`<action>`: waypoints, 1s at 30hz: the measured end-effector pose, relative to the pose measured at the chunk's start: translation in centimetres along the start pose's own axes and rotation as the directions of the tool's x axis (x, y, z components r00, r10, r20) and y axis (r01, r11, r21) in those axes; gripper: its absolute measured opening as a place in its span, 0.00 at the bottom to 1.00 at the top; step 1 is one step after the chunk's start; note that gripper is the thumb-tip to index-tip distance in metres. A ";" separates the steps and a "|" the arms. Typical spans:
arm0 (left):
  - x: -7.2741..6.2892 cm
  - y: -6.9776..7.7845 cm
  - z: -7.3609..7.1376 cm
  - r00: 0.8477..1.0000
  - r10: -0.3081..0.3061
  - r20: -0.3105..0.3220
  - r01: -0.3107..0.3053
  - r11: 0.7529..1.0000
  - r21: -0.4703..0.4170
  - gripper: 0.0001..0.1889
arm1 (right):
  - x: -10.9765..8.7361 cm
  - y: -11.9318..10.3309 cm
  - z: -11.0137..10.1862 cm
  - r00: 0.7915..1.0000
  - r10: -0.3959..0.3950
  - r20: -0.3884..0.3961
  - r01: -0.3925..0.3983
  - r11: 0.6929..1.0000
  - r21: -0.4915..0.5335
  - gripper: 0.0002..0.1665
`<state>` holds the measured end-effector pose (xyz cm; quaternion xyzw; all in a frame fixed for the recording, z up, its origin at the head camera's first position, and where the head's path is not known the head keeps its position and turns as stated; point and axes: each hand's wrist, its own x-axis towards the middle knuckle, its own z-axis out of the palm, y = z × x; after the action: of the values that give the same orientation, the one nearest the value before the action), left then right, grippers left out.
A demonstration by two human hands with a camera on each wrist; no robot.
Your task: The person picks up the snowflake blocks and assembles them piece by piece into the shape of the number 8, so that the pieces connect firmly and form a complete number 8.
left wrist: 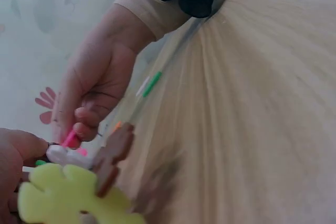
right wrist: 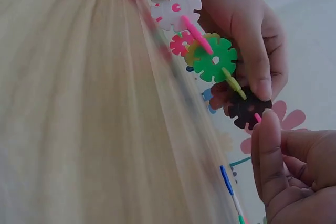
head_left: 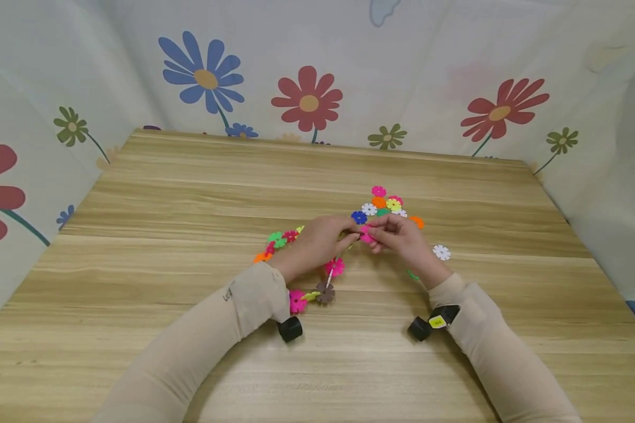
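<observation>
Flat notched plastic discs, flower-shaped, are slotted together edge to edge as a chain. My left hand [head_left: 317,239] pinches a dark brown disc [right wrist: 242,113] at the chain's end. Opposite it, my right hand [head_left: 401,239] holds a pink disc [head_left: 367,234] between thumb and fingers, its edge meeting the dark disc. From the dark disc the chain runs on through a green disc [right wrist: 209,69] and a white disc [right wrist: 167,15]. In the head view it hangs below my left hand, with a grey-brown disc [head_left: 325,292] and a pink disc beside the left sleeve. The left hand hides part of it.
Beyond my hands on the wooden table [head_left: 190,188] lie several loose discs, among them a blue disc [head_left: 358,217] and an orange disc [head_left: 378,202]. A white disc [head_left: 441,252] lies right of my right hand. More discs, including a green disc [head_left: 277,239], show beside my left wrist.
</observation>
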<state>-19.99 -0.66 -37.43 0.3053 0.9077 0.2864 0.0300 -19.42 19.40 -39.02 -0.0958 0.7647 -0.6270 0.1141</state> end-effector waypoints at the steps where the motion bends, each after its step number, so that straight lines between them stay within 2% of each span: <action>1: 0.1 -0.1 -0.1 1.000 -0.018 0.013 0.018 1.000 -0.010 0.11 | 0.0 0.0 -0.1 1.000 0.008 -0.001 -0.008 1.000 -0.011 0.16; 4: 0.1 -0.3 -0.6 0.997 -0.072 0.042 0.074 0.997 -0.037 0.13 | 0.1 0.2 -0.4 1.000 0.029 -0.001 -0.029 0.997 -0.068 0.15; 6: 0.0 -0.4 -0.9 0.995 -0.087 0.047 0.089 0.995 -0.034 0.14 | 0.1 0.4 -0.6 0.999 0.040 0.003 -0.040 0.991 -0.129 0.14; 10: -0.2 -0.3 -1.4 0.996 -0.066 0.054 0.066 0.998 0.009 0.14 | 0.1 0.4 -0.9 0.998 0.062 0.010 -0.058 0.969 -0.241 0.13; 14: -0.3 -0.1 -1.6 0.997 -0.033 0.071 0.029 0.998 0.061 0.15 | 0.0 0.3 -1.1 0.997 0.078 0.028 -0.065 0.950 -0.304 0.13; 19: -0.5 -0.3 -1.8 0.993 0.007 0.117 -0.024 0.989 0.148 0.15 | 0.2 0.3 -1.0 0.996 0.071 0.047 -0.054 0.955 -0.291 0.16; 23: -0.7 -0.6 -2.0 0.985 0.013 0.170 -0.050 0.976 0.213 0.13 | 0.5 0.4 -0.9 0.999 0.053 0.009 -0.048 0.964 -0.261 0.16; 30: -0.9 -0.6 -2.6 0.977 0.021 0.212 -0.073 0.968 0.242 0.12 | 1.0 0.7 -0.8 0.999 0.010 -0.044 -0.020 0.973 -0.229 0.16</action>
<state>-20.21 -2.84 -35.71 0.3563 0.9207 0.1378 0.0795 -20.58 19.96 -39.58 -0.0894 0.8350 -0.5353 0.0908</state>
